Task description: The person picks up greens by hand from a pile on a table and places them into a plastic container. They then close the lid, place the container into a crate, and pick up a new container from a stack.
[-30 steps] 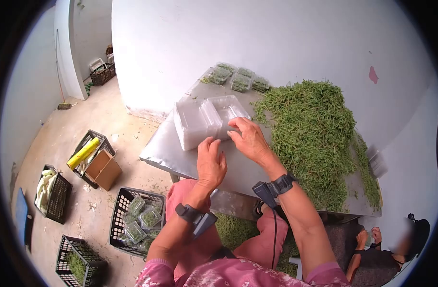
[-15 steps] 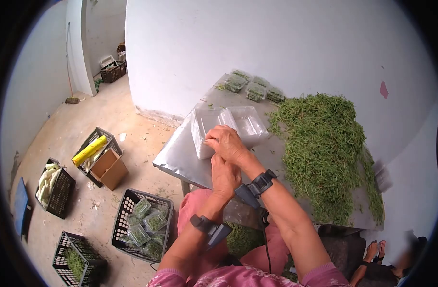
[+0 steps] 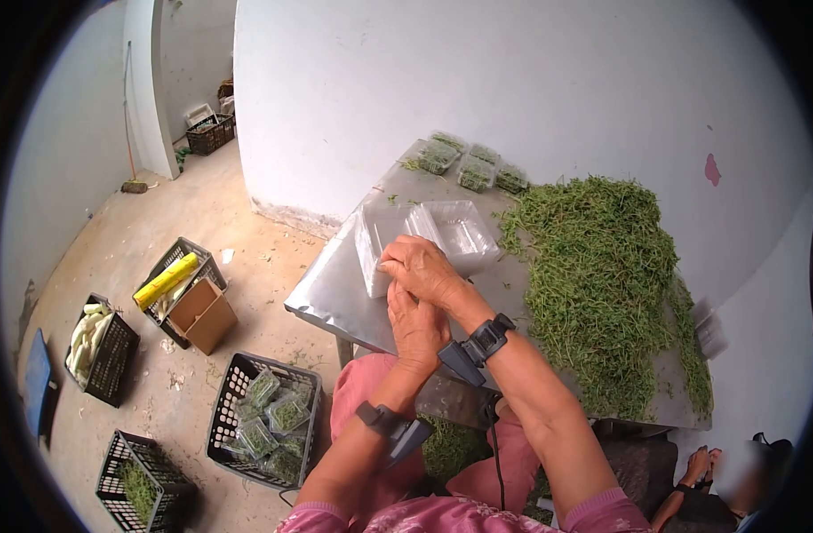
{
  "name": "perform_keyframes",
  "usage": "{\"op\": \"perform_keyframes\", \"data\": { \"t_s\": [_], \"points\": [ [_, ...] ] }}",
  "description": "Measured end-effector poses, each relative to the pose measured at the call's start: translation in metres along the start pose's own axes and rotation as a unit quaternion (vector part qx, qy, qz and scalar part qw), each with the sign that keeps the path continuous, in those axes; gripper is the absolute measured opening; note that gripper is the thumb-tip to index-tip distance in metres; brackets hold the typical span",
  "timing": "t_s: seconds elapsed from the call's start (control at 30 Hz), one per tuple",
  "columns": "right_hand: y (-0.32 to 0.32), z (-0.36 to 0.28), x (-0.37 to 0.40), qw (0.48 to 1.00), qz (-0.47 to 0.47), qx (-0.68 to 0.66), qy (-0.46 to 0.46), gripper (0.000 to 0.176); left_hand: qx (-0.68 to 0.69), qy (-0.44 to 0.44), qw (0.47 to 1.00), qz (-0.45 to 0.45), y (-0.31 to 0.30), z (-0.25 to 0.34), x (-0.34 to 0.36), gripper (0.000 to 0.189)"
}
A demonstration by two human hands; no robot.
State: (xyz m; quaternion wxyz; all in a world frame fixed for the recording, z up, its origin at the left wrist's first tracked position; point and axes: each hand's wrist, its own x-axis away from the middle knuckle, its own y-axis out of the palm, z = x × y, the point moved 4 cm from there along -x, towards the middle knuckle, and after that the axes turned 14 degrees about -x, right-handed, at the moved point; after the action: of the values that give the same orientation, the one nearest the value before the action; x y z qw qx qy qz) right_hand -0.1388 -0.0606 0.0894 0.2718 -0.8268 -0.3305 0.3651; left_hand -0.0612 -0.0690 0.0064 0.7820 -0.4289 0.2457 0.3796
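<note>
Since the frame a second ago, our right hand (image 3: 424,271) has swung across from the far side of the stacked clear containers (image 3: 424,224) and come to lie over our left hand (image 3: 417,329); the two were apart then, and now they touch. Against the half-second frame we note almost no change.

Right hand: fingers bent at the near left edge of the stack. Left hand: just below it, fingers partly covered by the right. Whether either is pinching plastic we cannot tell; the fingertips are hidden.

The containers sit, lids folded open, on the metal table (image 3: 335,284), near its left edge. Filled boxes (image 3: 476,173) stand beyond them by the wall. Right of the stack we have a big heap of green stems (image 3: 593,293), well apart from our fingers.

Both our wrists wear dark bands (image 3: 489,338). On the floor to our left, a black crate (image 3: 233,377) holds more filled boxes. At lower right, a co-worker's hands (image 3: 704,466) show, held close together.
</note>
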Motion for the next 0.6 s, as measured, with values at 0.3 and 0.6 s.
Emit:
{"op": "perform_keyframes", "data": {
  "t_s": [0.3,0.6],
  "points": [
    [0.005,0.002,0.0,0.995,-0.028,0.091,0.001,0.018,-0.005,-0.012,1.0,-0.015,0.003,-0.002,0.004,0.067],
    [0.013,-0.016,0.005,0.965,-0.049,0.218,-0.135,0.015,-0.021,-0.017,0.994,-0.107,0.004,-0.001,0.005,0.072]
  ]
}}
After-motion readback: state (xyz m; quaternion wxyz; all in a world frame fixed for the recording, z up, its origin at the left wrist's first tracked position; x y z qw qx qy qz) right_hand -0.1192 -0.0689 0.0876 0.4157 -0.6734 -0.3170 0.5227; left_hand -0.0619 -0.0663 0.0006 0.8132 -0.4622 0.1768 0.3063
